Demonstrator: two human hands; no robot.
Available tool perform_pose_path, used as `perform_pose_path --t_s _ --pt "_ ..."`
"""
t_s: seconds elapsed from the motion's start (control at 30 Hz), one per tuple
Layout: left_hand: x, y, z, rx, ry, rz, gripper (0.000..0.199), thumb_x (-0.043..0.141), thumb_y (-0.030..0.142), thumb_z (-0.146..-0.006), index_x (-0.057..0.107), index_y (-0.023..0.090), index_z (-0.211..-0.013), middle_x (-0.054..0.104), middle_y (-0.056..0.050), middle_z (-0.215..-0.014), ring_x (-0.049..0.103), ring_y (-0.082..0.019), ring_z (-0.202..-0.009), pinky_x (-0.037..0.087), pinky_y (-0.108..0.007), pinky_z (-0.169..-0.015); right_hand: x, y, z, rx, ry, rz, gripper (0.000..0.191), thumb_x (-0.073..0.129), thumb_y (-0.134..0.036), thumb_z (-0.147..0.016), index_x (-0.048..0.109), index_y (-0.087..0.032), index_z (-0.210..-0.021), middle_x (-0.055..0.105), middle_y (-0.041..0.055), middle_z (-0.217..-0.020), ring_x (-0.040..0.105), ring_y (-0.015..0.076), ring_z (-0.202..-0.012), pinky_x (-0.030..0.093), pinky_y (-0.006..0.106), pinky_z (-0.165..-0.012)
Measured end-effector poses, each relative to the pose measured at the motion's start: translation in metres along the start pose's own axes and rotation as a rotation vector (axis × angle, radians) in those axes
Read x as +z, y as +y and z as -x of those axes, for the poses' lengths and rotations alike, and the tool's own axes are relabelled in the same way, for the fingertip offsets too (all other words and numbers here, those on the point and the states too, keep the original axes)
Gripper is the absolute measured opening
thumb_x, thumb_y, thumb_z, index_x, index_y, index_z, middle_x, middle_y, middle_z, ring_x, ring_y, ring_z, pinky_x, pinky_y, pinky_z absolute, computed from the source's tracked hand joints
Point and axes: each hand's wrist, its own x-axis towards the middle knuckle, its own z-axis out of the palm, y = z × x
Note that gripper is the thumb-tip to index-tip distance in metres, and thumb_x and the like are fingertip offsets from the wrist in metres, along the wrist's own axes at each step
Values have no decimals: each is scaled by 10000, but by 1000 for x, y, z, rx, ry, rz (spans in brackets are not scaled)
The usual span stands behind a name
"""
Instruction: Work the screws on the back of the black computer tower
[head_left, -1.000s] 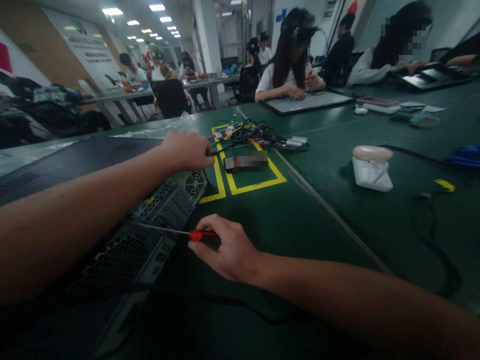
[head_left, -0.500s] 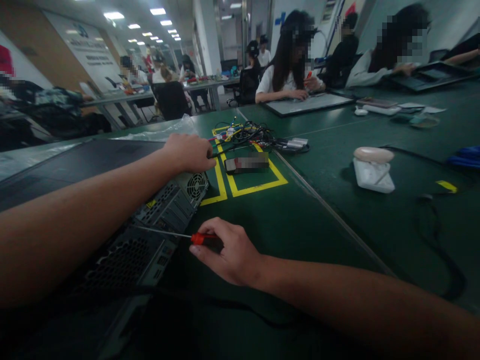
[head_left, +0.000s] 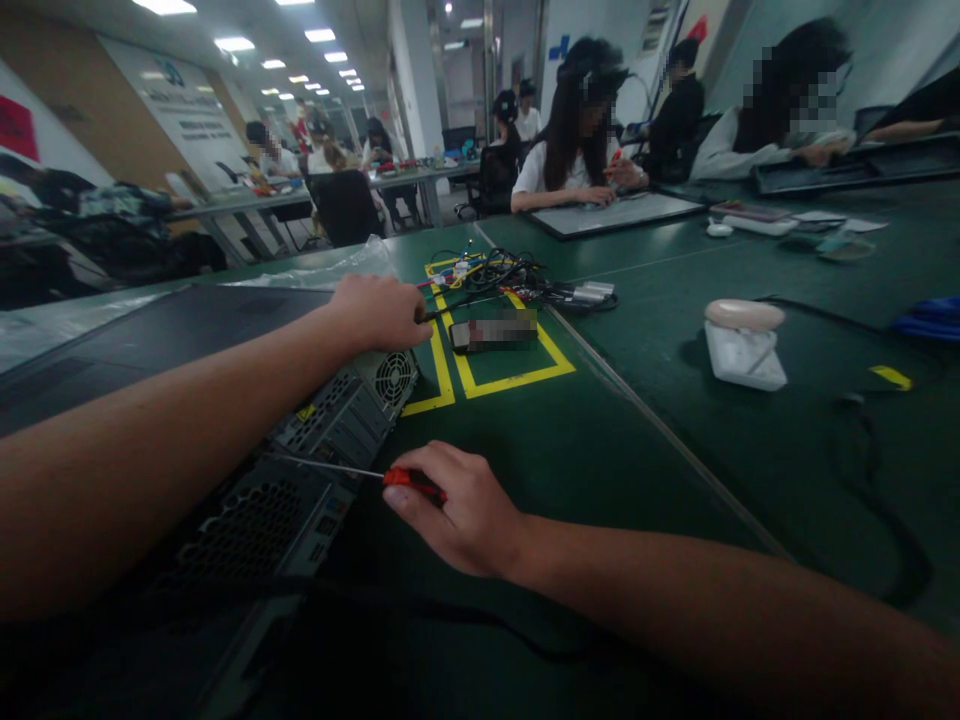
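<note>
My right hand (head_left: 469, 510) is closed around the red handle of a screwdriver (head_left: 397, 478). Its long thin shaft points left to the back panel of a desktop computer case (head_left: 352, 425), which lies on its side; the tip is lost in shadow below my left forearm. My left hand (head_left: 382, 312) rests at the far corner of the case with curled fingers. A thin dark length shows by its fingertips; whether it is a cable lying behind or something held is unclear. The case's round fan grille (head_left: 394, 375) sits just below that hand.
Beyond the case lie a tangle of cables (head_left: 510, 270) and a dark handheld device (head_left: 491, 331) within yellow tape (head_left: 517, 382). A white earphone case (head_left: 746, 355) stands on the right of the green table (head_left: 600, 450). Clear plastic film (head_left: 360, 262) lies behind. Co-workers sit across.
My right hand has shifted very slightly and the screwdriver handle has turned a little in its fingers. My left hand stays at the case corner. The view has tilted slightly.
</note>
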Motion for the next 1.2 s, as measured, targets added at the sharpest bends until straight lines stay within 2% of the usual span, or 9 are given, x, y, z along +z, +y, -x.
perform_pose_path --t_s 0.1,0.2,0.3,0.4,0.5,1.03,1.2 --pt "0 0 0 7 12 -10 614 497 568 -910 808 260 -1340 781 -173 -1265 704 -465 -1164 549 -561 -948 -1 -2 0 21 -24 -11 290 594 -465 -1086 697 -194 -1098 729 56 -951 670 180 -814 572 321 -808" --pt "1 0 0 14 24 -25 613 483 566 -912 811 265 -1332 787 -176 -1244 716 -466 -1138 563 -552 -904 -1 -3 1 60 -29 -24 268 698 -437 -1006 657 -219 -1155 733 39 -982 672 181 -817 581 323 -812" --pt "1 0 0 9 17 -18 614 493 575 -907 807 275 -1342 789 -163 -1256 714 -455 -1151 554 -550 -940 0 -2 1 78 -31 -16 264 736 -406 -960 626 -232 -1126 725 27 -976 669 181 -811 583 322 -811" --pt "1 -1 1 10 7 -31 616 492 583 -909 798 287 -1355 790 -151 -1265 716 -438 -1163 546 -544 -965 1 0 1 58 -32 -10 199 699 -385 -984 614 -234 -1082 718 25 -957 663 176 -796 580 319 -811" --pt "1 -1 1 20 24 -45 610 476 576 -916 802 288 -1344 789 -161 -1261 725 -440 -1155 564 -536 -928 2 1 1 28 -19 -19 172 679 -373 -1002 608 -230 -1067 710 24 -943 657 171 -780 576 316 -802" --pt "-6 2 2 -2 -46 -44 617 485 594 -923 778 300 -1379 776 -148 -1304 700 -427 -1180 551 -529 -961 0 0 1 52 -36 -14 194 669 -404 -1023 606 -231 -1083 714 32 -961 666 178 -797 583 329 -810" --pt "-6 2 2 -12 -33 -38 617 497 609 -914 783 308 -1370 780 -145 -1299 703 -429 -1179 544 -527 -972 -1 -1 2 46 -40 -18 194 673 -401 -1024 609 -228 -1087 720 35 -970 677 182 -815 582 327 -814"
